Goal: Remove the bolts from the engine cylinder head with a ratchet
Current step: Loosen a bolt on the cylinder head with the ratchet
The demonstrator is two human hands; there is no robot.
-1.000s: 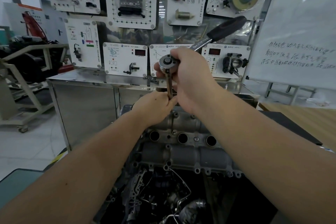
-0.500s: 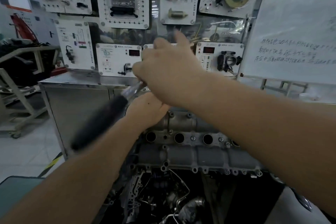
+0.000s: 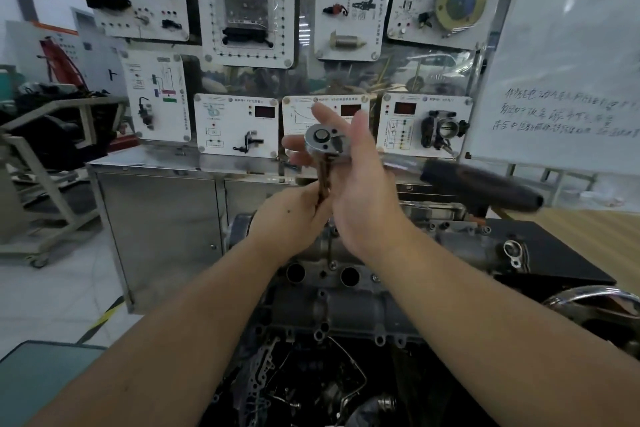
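The grey engine cylinder head (image 3: pixel 346 308) lies in front of me with round ports along its top. A ratchet (image 3: pixel 323 142) stands over it on a rusty extension bar (image 3: pixel 323 184); its black handle (image 3: pixel 481 185) points right and is blurred. My left hand (image 3: pixel 291 215) grips the lower part of the extension bar just above the head. My right hand (image 3: pixel 356 184) is spread at the ratchet head, fingers straight, palm against the tool. The bolt under the socket is hidden by my hands.
A steel cabinet (image 3: pixel 159 218) stands behind the engine, topped by a wall of white training panels (image 3: pixel 239 125). A whiteboard (image 3: pixel 561 80) with writing is at the right. A metal frame cart (image 3: pixel 41 163) sits at the left. A black bench top (image 3: pixel 547 253) extends right.
The ratchet handle has swung round from pointing lower left to pointing right. My right hand has opened its fingers around the ratchet head. My left hand stays on the extension bar.
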